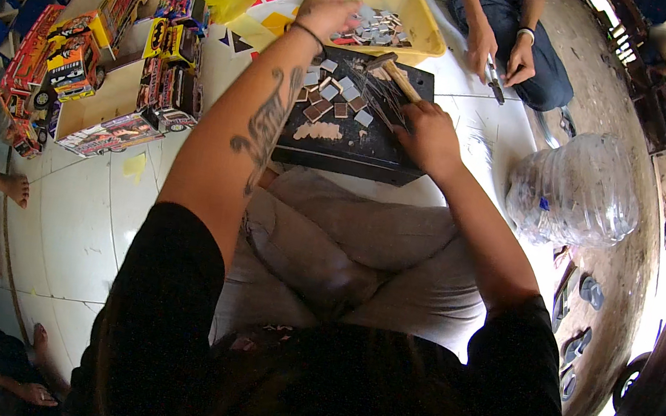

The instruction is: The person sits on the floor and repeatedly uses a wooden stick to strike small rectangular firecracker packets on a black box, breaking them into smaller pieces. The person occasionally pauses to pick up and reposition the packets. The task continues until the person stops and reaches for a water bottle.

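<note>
On the black, flat-topped box (348, 163), small square grey and brown tiles (352, 95) lie loose beside thin, dark, nail-like rods (386, 95). At the box's right edge, the right hand (430, 136) has its grip wrapped around the wooden-handled hammer (404, 81). Beyond the box, the left hand (327, 13) is at the yellow plastic basin (429, 40); whether its grip pinches anything, I cannot tell. A careless hammer swing could scatter the tiles or strike bare fingers.
</note>
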Action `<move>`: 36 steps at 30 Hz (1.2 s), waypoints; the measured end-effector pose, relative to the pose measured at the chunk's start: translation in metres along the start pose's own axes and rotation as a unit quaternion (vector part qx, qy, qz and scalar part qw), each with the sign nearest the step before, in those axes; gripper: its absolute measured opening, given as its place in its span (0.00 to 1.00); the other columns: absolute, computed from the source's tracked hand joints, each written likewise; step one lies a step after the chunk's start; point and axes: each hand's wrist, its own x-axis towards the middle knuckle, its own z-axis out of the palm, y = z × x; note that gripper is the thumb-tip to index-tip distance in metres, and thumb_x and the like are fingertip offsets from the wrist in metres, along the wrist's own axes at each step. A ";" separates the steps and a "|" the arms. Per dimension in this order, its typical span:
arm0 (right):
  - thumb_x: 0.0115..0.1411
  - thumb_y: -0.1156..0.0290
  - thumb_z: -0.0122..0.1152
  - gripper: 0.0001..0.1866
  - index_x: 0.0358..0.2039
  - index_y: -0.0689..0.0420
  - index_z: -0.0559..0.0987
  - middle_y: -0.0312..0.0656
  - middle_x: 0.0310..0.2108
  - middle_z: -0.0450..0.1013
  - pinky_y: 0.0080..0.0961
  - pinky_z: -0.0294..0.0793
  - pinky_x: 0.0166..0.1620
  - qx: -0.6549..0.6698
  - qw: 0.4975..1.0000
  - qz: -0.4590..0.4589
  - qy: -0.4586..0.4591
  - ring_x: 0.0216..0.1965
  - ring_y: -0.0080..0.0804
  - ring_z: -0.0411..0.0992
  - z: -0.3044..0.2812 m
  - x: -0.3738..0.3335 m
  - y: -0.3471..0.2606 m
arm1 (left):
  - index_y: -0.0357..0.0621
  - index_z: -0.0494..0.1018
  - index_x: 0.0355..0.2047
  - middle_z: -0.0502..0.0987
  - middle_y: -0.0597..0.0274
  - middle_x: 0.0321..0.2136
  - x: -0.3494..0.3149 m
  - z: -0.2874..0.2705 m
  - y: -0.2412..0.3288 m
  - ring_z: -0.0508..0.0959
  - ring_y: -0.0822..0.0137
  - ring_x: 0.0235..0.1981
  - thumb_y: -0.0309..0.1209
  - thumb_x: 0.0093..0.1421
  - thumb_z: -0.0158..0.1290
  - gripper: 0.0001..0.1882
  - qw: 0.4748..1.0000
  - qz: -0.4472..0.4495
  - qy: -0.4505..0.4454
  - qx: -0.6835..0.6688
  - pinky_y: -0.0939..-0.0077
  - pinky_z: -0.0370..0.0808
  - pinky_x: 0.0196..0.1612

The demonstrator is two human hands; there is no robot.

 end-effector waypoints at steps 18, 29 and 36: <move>0.48 0.67 0.63 0.10 0.25 0.61 0.78 0.44 0.23 0.75 0.26 0.74 0.32 0.392 0.890 0.232 0.005 0.24 0.32 0.74 0.040 0.034 0.015 | 0.39 0.74 0.30 0.77 0.51 0.25 -0.169 -0.011 -0.040 0.78 0.59 0.25 0.25 0.46 0.61 0.10 0.948 0.135 -0.039 0.284 0.71 0.73 0.29; 0.54 0.78 0.59 0.07 0.35 0.63 0.75 0.39 0.31 0.76 0.16 0.71 0.34 0.655 0.728 0.204 0.019 0.29 0.22 0.71 0.030 0.017 0.002 | 0.39 0.74 0.27 0.77 0.55 0.24 -0.171 0.015 -0.056 0.78 0.60 0.25 0.25 0.46 0.60 0.07 0.967 0.179 -0.077 0.161 0.72 0.74 0.30; 0.54 0.80 0.59 0.04 0.32 0.64 0.76 0.39 0.28 0.76 0.19 0.72 0.36 0.469 0.879 0.036 0.082 0.31 0.20 0.73 0.031 0.011 -0.028 | 0.39 0.75 0.25 0.78 0.55 0.23 -0.167 0.010 -0.056 0.78 0.61 0.25 0.25 0.45 0.61 0.07 0.972 0.142 -0.105 0.154 0.71 0.74 0.31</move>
